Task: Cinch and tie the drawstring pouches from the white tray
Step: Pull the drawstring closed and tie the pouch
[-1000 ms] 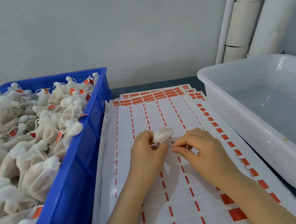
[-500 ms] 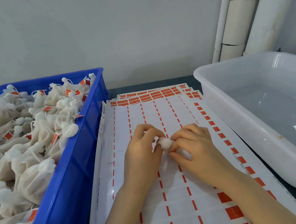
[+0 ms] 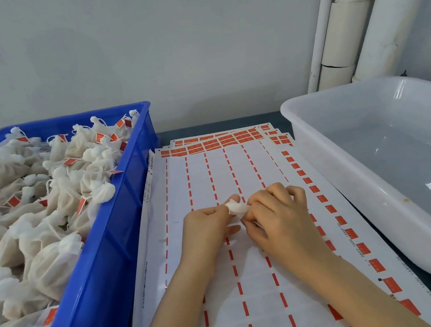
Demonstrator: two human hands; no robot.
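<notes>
Both hands are low over the red-and-white label sheets (image 3: 205, 180), knuckles nearly meeting, and the pouch (image 3: 237, 209) sits right in the gap between them, a small crumpled bit of white cloth held just off the paper. My left hand (image 3: 207, 228) has it from the left: fingers curled round its near side, one fingertip poking up behind the top of the cloth, so that hand is gripping the pouch. My right hand (image 3: 281, 220) comes in from the other side, fingers bent tight, their tips pressed into the pouch's right edge, pinching there. I cannot make out the drawstring itself; it is too fine and my fingers cover it. Only the top of the pouch shows, the rest is tucked behind my two hands. Off to my right, well apart from the hands, the white tray (image 3: 355, 188) runs along the edge of the sheets, its near wall angled toward me. To my left stands the blue crate (image 3: 104, 255), hard against the sheets, heaped with tied pouches (image 3: 60, 190) carrying small red tags. Beyond it all, the pale wall and the white pipes (image 3: 341, 33) in the far right corner
</notes>
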